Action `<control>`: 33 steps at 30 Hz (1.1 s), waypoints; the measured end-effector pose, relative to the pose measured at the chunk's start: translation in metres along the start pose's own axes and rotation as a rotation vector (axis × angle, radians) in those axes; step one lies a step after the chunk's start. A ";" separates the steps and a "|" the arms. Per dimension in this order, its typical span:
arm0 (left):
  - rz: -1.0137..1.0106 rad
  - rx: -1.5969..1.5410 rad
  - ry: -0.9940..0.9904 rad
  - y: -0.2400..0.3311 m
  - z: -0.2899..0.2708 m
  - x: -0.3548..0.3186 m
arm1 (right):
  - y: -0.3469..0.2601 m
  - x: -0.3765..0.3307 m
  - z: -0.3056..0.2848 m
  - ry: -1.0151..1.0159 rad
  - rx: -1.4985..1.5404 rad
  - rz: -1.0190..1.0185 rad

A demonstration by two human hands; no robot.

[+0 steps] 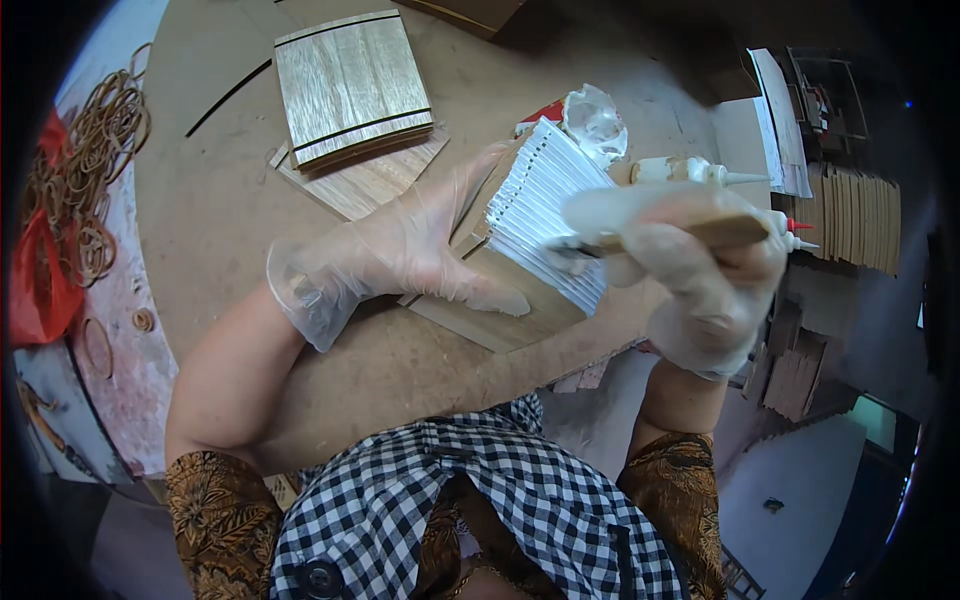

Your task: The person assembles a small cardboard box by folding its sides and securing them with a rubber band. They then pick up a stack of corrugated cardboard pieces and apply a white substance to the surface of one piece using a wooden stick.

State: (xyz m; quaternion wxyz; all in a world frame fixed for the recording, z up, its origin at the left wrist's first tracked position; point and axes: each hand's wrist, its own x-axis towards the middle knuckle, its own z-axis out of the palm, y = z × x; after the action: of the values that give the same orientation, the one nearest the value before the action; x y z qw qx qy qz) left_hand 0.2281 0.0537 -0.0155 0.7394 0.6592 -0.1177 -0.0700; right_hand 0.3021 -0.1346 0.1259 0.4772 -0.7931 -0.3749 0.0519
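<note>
A stack of thin wooden boards (525,280) stands on the brown table, its ridged side coated with white paste. My left hand (420,235), in a clear plastic glove, grips the stack from the left, with the thumb along the near face. In my gloved right hand (710,285) is a brush with a flat wooden handle (738,229). Its blurred tip (575,253) is at the white-coated side; whether it touches I cannot tell. Just beyond the stack lies a crumpled, white-smeared container (595,125).
A pale wooden block with dark stripes (350,85) rests on a thin board (375,180) at the far left. Glue bottles (680,170) lie right of the stack. Rubber bands (95,170) and a red bag (45,280) are at the left edge. Stacked boards (855,220) stand at right.
</note>
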 end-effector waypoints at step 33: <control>-0.106 0.047 -0.057 0.017 -0.003 -0.002 | -0.002 0.020 0.049 -0.019 0.040 -0.251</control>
State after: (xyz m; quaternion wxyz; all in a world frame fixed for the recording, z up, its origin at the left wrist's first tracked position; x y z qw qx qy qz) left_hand 0.2264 0.0591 0.0007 0.7153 0.6794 -0.1052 -0.1249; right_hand 0.2939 -0.0867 0.1063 0.4921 -0.7298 -0.4745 0.0066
